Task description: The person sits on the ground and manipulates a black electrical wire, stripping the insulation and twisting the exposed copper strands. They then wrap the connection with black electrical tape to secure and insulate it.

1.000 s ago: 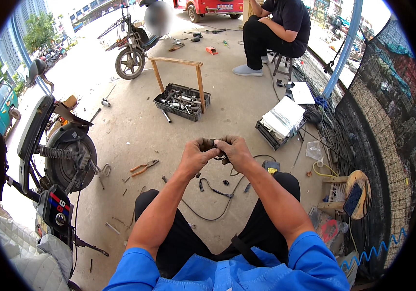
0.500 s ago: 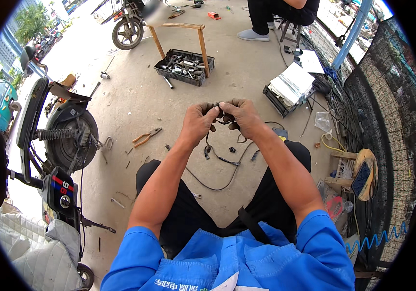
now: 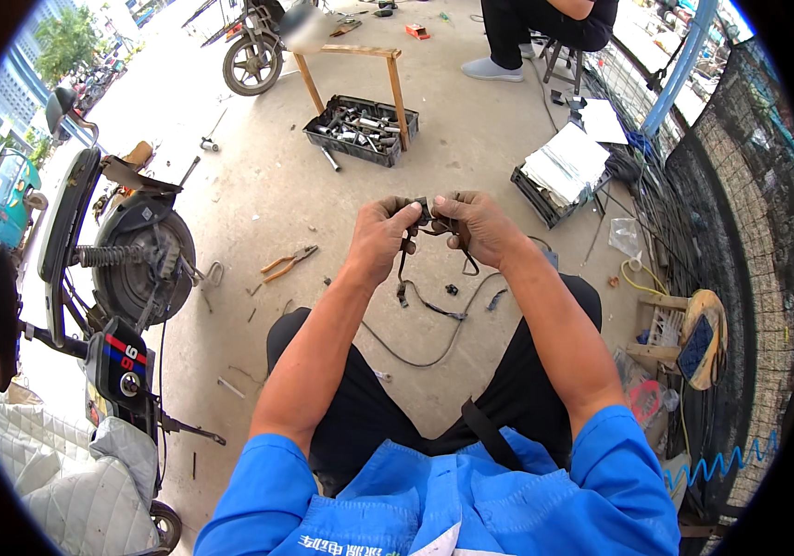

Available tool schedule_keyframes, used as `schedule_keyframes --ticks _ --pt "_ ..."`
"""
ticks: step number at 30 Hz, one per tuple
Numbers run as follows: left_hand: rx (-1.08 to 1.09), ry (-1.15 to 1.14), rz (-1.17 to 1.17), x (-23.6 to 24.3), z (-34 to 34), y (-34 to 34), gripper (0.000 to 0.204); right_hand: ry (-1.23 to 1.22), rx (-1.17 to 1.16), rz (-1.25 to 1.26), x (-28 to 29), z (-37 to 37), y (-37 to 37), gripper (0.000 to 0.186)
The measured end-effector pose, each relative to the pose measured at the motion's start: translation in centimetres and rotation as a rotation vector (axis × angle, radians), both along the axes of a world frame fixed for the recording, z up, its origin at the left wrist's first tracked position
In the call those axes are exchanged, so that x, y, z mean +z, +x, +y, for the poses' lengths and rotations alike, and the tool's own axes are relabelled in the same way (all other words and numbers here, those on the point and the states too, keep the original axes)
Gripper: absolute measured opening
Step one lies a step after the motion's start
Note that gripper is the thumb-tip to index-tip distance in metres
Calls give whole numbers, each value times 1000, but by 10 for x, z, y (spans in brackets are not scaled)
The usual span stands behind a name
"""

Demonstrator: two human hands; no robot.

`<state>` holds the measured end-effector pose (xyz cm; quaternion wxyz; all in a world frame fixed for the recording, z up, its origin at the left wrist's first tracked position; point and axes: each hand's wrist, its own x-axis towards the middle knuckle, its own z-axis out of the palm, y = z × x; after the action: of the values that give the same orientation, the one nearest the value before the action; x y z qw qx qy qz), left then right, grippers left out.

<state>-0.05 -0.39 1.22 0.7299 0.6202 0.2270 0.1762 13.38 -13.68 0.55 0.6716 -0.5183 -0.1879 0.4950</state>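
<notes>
The left hand [image 3: 383,236] is pinching a small black plug [image 3: 422,210] between thumb and forefinger, and the right hand [image 3: 478,229] is closing its fingertips on the black wire [image 3: 440,228] just beside it. Plug and wire are sitting between the two hands, above the spread knees, while a long cord [image 3: 422,363] is lying on the floor [image 3: 258,199] below and pliers [image 3: 289,263] are resting to the left.

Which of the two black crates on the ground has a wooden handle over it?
The left black crate, full of metal parts: its wooden handle rises above it. The right crate, topped with white sheets, shows none.
</notes>
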Motion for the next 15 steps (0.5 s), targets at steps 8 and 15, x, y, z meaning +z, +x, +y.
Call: schedule_keyframes --ticks 8,15 --pt "-16 -28 36 -5 4 -1 20 -59 -45 -275 -1 1 -3 23" --pt "12 -40 4 -7 5 -1 18 -56 -56 -247 6 0 -6 23"
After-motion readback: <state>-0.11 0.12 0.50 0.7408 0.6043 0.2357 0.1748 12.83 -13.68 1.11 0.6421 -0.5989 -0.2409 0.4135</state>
